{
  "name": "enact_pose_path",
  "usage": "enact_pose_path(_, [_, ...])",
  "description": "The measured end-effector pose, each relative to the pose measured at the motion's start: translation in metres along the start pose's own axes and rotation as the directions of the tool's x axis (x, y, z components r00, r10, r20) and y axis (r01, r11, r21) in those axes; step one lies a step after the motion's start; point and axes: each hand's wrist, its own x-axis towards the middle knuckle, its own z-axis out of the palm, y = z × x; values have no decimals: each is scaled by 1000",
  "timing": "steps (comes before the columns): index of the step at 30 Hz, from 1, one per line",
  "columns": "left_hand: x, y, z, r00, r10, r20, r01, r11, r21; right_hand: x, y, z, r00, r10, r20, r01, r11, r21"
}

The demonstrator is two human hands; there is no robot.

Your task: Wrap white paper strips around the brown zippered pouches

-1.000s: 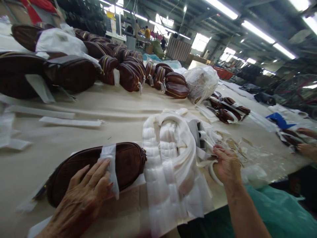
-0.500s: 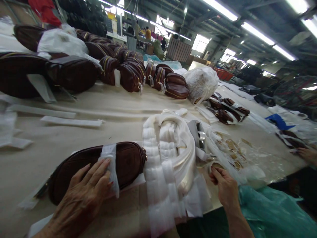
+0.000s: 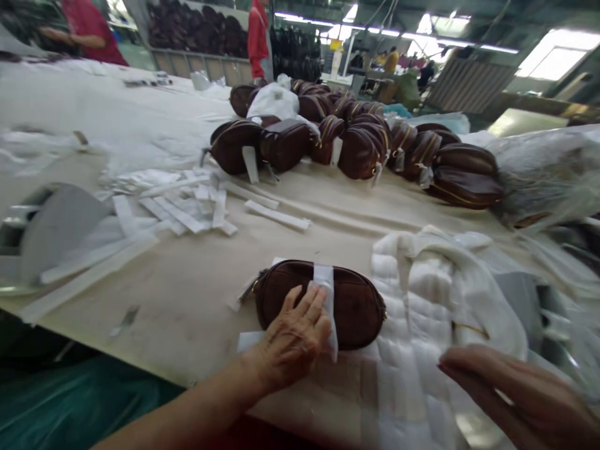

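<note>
A dark brown oval bag (image 3: 360,306) with a zipper lies on the table near me, a white paper strip (image 3: 323,274) wrapped across its middle. My left hand (image 3: 300,331) rests on top, its fingers laid flat over the strip and the bag's face. To the right, my right hand (image 3: 520,387) hovers over layered white wrapping sheets (image 3: 394,325). Its thumb and fingertips look pinched together, but blur hides anything between them. Behind that hand stands a grey object (image 3: 520,300), partly covered by clear plastic.
Several brown bags (image 3: 365,150) stand in rows at the back. Loose white strips (image 3: 182,215) lie left of the bag. A grey tape dispenser (image 3: 60,234) sits at the left edge. A plastic-wrapped bundle (image 3: 553,169) is at the right. People in red (image 3: 259,40) are farther off.
The view has swung left, bringing the loose strips and left-hand dispenser into sight. My right hand has moved away from the grey object, toward me. My left hand stays on the bag.
</note>
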Motion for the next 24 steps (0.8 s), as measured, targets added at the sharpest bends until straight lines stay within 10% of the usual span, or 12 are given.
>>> enact_pose_path(6, [-1,0,-4,1000,11,17,-11,1000,-21,136,-12,35,888,-286,361,271,958,93])
enact_pose_path(14, [1,-3,-5,999,1,42,2,997,-80,192,10,81,727,-261,635,306,951,42])
enact_pose_path(24, [1,-5,-4,1000,1,-7,-2,996,-86,221,30,98,639,47,768,-228,965,131])
